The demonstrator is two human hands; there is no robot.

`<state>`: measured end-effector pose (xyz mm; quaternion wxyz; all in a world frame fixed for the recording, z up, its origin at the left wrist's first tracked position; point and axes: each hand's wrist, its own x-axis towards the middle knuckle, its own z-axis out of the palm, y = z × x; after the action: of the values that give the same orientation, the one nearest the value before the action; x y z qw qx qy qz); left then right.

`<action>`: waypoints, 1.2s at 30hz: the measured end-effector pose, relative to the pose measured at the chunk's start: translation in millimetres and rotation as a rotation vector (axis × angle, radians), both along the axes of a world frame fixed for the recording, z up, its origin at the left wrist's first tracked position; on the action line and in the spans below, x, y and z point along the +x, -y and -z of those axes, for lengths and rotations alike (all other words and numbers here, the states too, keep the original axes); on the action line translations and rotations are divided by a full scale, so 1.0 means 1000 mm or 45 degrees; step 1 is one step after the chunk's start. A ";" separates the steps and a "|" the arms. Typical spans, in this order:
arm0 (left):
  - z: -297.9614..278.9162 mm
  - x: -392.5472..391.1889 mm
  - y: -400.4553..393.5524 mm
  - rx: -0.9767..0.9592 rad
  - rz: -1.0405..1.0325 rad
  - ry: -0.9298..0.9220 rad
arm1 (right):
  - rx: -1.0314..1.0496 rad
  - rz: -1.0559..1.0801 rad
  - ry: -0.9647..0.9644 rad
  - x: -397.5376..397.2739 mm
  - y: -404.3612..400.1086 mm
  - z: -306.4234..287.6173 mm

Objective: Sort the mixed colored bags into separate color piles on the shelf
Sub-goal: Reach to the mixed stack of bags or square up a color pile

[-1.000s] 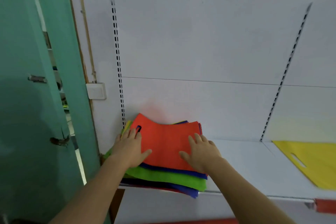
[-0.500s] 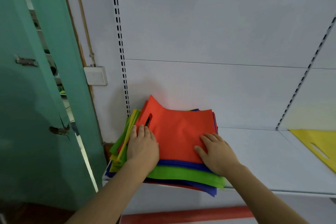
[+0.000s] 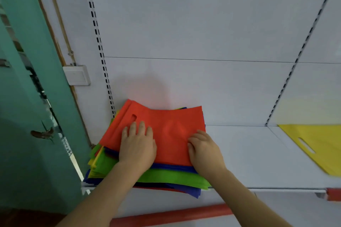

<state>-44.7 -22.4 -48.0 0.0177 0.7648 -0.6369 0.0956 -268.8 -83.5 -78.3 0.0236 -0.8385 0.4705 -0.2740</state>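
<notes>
The left hand (image 3: 137, 148) lies flat on the red bag (image 3: 166, 127), fingers straight and close together, palm pressing down just below the bag's handle slot; it holds nothing, and by my reading it pins the stack (image 3: 147, 175) so the layers under the red bag do not slide. The right hand (image 3: 203, 153) sits at the red bag's right edge with its fingers curled; they seem to be working at that edge, though whether they have pinched the bag or only rest on it cannot be told from here. The likely aim is to peel the red bag off alone. The red bag is the top sheet of the stack, and below it blue and green bags fan out towards the shelf's front lip, with yellow and green edges showing on the left of the red bag. The stack sits at the left end of the white shelf (image 3: 249, 162), against the back panel, beside a slotted upright. Well to the right of the red bag, a yellow bag (image 3: 317, 145) lies flat on the shelf, apparently the start of one colour pile. Most of the sorting seems yet to do.
</notes>
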 end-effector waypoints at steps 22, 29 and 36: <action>-0.008 0.005 -0.009 -0.125 -0.178 0.040 | 0.320 0.530 0.351 -0.030 0.036 -0.030; -0.011 0.031 -0.021 -0.130 -0.361 -0.068 | 0.350 0.439 0.240 -0.012 0.030 -0.024; -0.029 0.063 -0.009 -0.464 -0.389 -0.413 | 0.338 0.422 0.172 -0.014 0.029 -0.022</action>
<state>17.9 -13.4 -19.0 0.2420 0.8415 -0.4753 0.0865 -282.5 -112.6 -56.1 0.1198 -0.7190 0.6311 -0.2654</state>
